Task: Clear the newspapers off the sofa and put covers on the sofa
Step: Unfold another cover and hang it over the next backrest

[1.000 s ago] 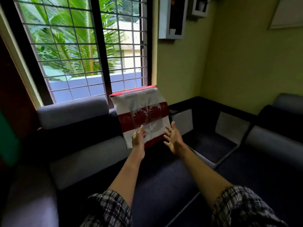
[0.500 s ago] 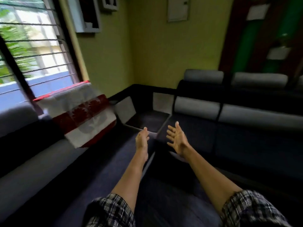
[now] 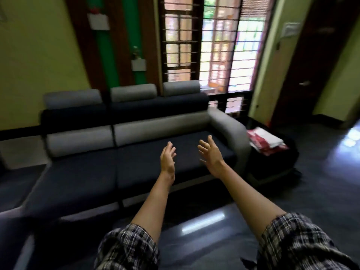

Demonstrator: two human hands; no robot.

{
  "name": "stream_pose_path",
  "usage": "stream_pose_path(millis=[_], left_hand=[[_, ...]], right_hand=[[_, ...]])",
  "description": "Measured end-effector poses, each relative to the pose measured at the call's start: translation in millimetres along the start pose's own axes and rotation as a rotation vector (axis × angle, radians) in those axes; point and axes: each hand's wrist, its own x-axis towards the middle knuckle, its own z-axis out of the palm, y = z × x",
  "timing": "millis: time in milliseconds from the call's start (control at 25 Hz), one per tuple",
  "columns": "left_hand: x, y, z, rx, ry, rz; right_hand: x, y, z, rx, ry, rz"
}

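Observation:
A dark blue and grey sofa (image 3: 136, 164) stands against the wall ahead, its seat bare, with three grey headrests along the top. My left hand (image 3: 168, 156) and my right hand (image 3: 210, 152) are stretched out in front of me over the seat, fingers relaxed and empty. A stack of folded red and white covers (image 3: 266, 141) lies on a dark low stand to the right of the sofa's grey armrest. No newspapers are in view.
A barred window (image 3: 210, 45) is behind the sofa's right end. A dark doorway (image 3: 311, 61) opens at the right. Glossy dark floor (image 3: 321, 191) spreads to the right and in front. Another sofa section's edge (image 3: 11, 221) shows at lower left.
My view has swung right, away from the corner sofa with the red and white cover on its backrest, to another sofa and the stack of covers. Both hands stay open and empty.

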Motion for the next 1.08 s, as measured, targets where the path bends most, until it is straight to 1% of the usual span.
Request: stream_pose_path(millis=[120,240,360,560,800,920,1080], left_hand=[[7.2,-32.4,134.6,-0.004,-0.163,-0.067],[14.5,-58.1,229.9,0.003,-0.26,-0.128],[32.0,-89.3,312.2,0.037,-0.356,-0.182],[88.5,-126.2,432.7,0.051,-0.419,-0.203],[197.1,-149.6,583.5,-0.013,-0.462,-0.243],[237.6,-155.9,642.2,-0.004,-0.467,-0.254],[293.7,-187.6,711.1,0.021,-0.465,-0.291]], right_hand=[[12.9,-26.7,-137.2,0.026,0.17,-0.02],[20.6,-41.0,-233.6,0.08,0.278,-0.014],[34.2,-52.3,-312.1,0.127,0.348,-0.02],[99.9,-65.0,-417.7,0.134,0.402,-0.014],[219.5,-109.3,-535.2,0.099,0.423,0.021],[269.3,-122.1,-581.4,0.105,0.429,0.036],[339.9,-122.6,-648.6,0.119,0.432,0.062]])
